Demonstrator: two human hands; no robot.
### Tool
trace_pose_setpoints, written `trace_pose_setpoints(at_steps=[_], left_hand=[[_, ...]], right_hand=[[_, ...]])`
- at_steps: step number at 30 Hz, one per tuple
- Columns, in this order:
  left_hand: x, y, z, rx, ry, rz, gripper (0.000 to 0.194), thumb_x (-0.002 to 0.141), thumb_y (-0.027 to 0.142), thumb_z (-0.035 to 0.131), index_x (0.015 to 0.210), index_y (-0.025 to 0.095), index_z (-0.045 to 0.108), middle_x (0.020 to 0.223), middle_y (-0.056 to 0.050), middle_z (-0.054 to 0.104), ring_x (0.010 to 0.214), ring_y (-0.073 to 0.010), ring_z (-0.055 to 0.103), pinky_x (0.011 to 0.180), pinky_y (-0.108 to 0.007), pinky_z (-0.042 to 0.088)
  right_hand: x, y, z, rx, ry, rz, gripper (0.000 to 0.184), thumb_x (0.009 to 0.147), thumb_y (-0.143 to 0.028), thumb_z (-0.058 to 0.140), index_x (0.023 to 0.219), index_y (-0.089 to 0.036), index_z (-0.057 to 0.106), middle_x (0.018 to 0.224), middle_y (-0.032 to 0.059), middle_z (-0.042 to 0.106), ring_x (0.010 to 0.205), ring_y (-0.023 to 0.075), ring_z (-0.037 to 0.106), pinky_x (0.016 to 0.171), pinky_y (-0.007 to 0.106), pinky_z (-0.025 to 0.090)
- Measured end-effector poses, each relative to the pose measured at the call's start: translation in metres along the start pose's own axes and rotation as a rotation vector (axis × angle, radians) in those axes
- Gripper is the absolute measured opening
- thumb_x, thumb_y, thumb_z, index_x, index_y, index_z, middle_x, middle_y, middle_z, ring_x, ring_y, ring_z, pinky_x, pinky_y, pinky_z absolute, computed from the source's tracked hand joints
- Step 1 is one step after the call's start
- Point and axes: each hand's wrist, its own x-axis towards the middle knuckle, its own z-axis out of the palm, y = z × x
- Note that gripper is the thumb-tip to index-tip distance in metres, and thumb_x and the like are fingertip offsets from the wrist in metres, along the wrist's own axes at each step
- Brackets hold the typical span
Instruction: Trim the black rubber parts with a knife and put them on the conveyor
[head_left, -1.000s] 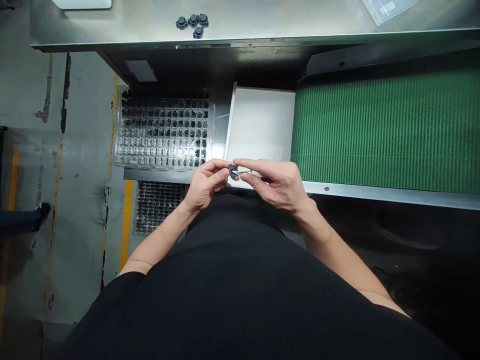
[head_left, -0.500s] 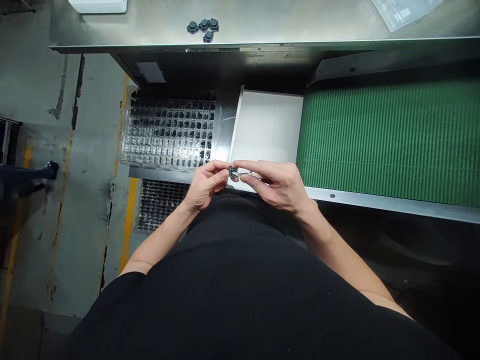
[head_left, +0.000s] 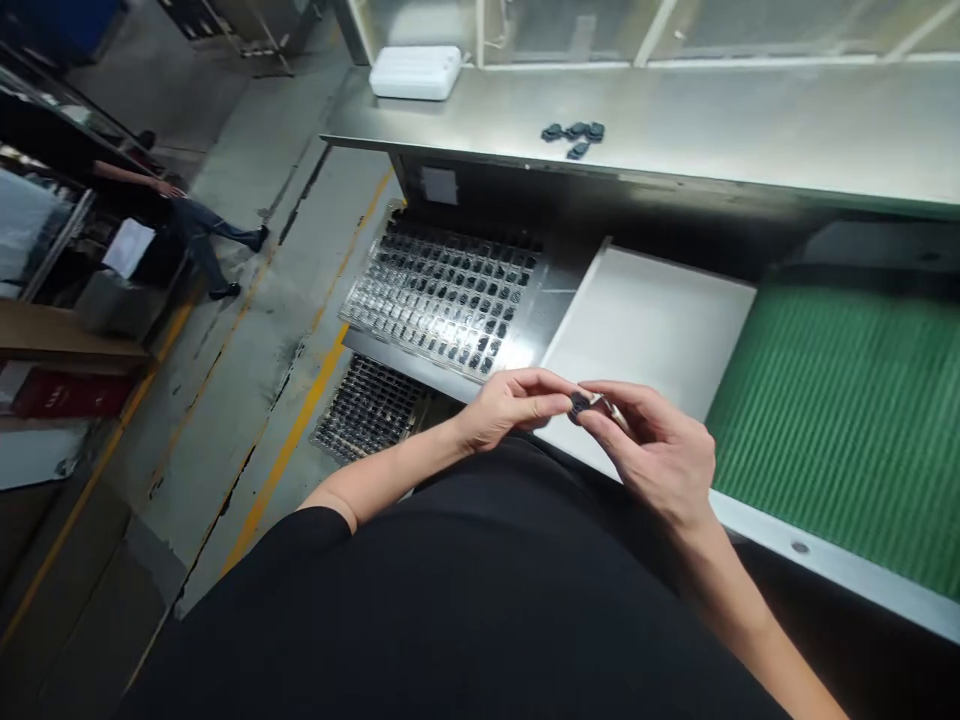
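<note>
My left hand [head_left: 510, 408] pinches a small dark round part [head_left: 578, 405] between thumb and fingertips. Across from it, my right hand [head_left: 660, 440] is closed on a small, thin, shiny metal tool [head_left: 616, 414], whose exact kind I cannot make out. The tool's tip meets or nearly meets the dark part, and my right fingertips are right beside that part. Both hands are above the near edge of a white board [head_left: 652, 310]. Similar dark parts [head_left: 576, 132] lie in a small group on the steel shelf [head_left: 697, 125].
Clear compartment trays [head_left: 450, 290] filled with dark pieces sit left of the board, with another tray [head_left: 371, 405] lower down. To the right runs a green conveyor belt [head_left: 847, 420]. A white box [head_left: 416, 72] stands on the shelf. Another person's legs [head_left: 214, 235] show at far left.
My view has swung left and tilted, so the bench appears shifted right and more floor shows. Both hands still hold the part and tool together; the tool now sits at a steeper slant.
</note>
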Motion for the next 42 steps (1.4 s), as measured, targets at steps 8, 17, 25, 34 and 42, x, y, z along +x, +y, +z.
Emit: trace_pose_setpoints(at_steps=[8, 17, 25, 34, 42], left_hand=[[0.004, -0.005, -0.007, -0.060, -0.028, 0.034, 0.054, 0.068, 0.048, 0.105, 0.100, 0.010, 0.084, 0.084, -0.010, 0.078, 0.052, -0.0047, 0.042, 0.052, -0.027, 0.020], [0.000, -0.006, -0.025, -0.120, 0.032, 0.115, 0.058, 0.064, 0.050, 0.107, 0.098, 0.009, 0.084, 0.083, -0.010, 0.077, 0.052, -0.0039, 0.039, 0.050, -0.026, 0.018], [-0.019, -0.002, -0.061, -0.068, 0.148, 0.179, 0.057, 0.064, 0.048, 0.107, 0.098, 0.008, 0.086, 0.082, -0.011, 0.077, 0.059, -0.0076, 0.051, 0.053, -0.024, 0.026], [-0.042, -0.003, -0.163, -0.061, 0.440, 0.116, 0.046, 0.078, 0.044, 0.090, 0.106, 0.009, 0.080, 0.086, -0.010, 0.076, 0.050, -0.0043, 0.037, 0.048, -0.023, 0.016], [0.029, 0.032, -0.288, 0.206, 0.758, 0.066, 0.027, 0.104, 0.038, 0.075, 0.107, 0.012, 0.072, 0.090, -0.003, 0.070, 0.059, -0.0080, 0.050, 0.053, -0.021, 0.041]], right_hand=[[0.010, 0.014, -0.001, -0.014, -0.024, 0.154, 0.035, 0.098, -0.057, 0.082, 0.091, -0.023, 0.080, 0.074, 0.0030, 0.068, 0.063, 0.0179, 0.059, 0.055, 0.030, 0.048], [0.027, 0.012, 0.013, -0.054, -0.162, 0.142, 0.042, 0.098, -0.059, 0.081, 0.083, -0.020, 0.073, 0.073, 0.0029, 0.068, 0.062, 0.0162, 0.058, 0.057, 0.028, 0.045], [0.042, -0.001, 0.050, -0.154, -0.307, 0.091, 0.037, 0.099, -0.057, 0.077, 0.090, -0.021, 0.077, 0.073, 0.0029, 0.071, 0.064, 0.0185, 0.062, 0.061, 0.031, 0.049], [0.025, 0.017, 0.097, -0.369, -0.257, 0.073, 0.033, 0.105, -0.051, 0.063, 0.098, -0.020, 0.075, 0.081, 0.0038, 0.074, 0.066, 0.0189, 0.064, 0.069, 0.033, 0.051], [-0.013, 0.025, 0.104, -0.495, -0.228, 0.145, 0.041, 0.108, -0.057, 0.059, 0.096, -0.022, 0.075, 0.087, 0.0068, 0.078, 0.072, 0.0222, 0.069, 0.071, 0.035, 0.051]])
